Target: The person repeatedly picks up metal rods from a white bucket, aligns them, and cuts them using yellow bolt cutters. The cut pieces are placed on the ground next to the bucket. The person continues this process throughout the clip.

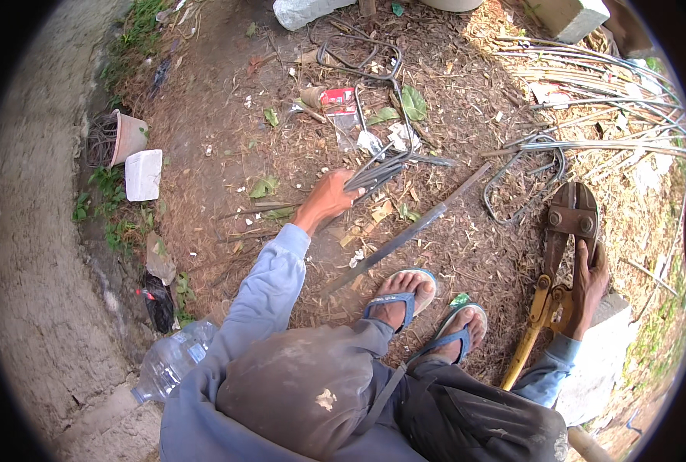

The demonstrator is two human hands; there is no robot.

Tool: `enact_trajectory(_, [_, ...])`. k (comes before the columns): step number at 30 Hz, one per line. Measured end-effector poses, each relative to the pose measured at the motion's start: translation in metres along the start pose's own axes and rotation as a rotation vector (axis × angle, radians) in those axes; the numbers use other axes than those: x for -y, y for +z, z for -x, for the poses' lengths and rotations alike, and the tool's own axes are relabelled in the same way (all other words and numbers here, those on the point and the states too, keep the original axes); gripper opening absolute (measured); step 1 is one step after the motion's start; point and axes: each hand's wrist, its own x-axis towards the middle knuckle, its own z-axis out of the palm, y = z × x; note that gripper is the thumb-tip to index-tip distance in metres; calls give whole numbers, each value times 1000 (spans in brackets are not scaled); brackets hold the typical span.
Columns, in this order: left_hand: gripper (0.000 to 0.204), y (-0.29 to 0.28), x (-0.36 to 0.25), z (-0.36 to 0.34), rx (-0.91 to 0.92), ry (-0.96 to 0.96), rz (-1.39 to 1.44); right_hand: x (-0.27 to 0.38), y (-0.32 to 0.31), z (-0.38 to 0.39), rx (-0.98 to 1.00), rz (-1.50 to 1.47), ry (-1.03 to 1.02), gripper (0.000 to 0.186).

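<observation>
My left hand (326, 202) is closed round a bundle of thin steel rods (379, 174) near the ground, left of centre. Some of these rods are bent into loops farther off. At the right, my right hand (591, 286) is closed on a bolt cutter (562, 222), near its pivot. The cutter has rusty jaws pointing away from me and yellow handles that run back toward my leg. Its jaws look closed, with no rod visible between them. A flat metal bar (404, 240) lies slanting on the ground between my hands. Beside the cutter lies a bent rod frame (505, 185).
Long steel rods (605, 100) spread at the far right. A pale concrete block (601, 362) stands beside my right forearm. At left are a tipped bucket (129, 137), a white block (143, 175) and a large plastic bottle (175, 359) along a concrete wall (35, 231).
</observation>
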Motion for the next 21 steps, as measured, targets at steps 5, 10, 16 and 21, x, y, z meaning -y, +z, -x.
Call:
enact_trajectory(5, [32,-8,-19,4,47,-4,14,14,-6,6,-20,-19,-35,39])
enact_trajectory(10, [34,-11,-17,3,110,-70,18,10,-4,4,-17,6,-24,43])
enact_trajectory(16, [38,-7,-5,4,11,-10,-23,9,-2,4,-45,-2,-47,44])
enact_trajectory(21, [39,-11,-22,8,100,-63,-34,8,-2,4,-46,3,-46,42])
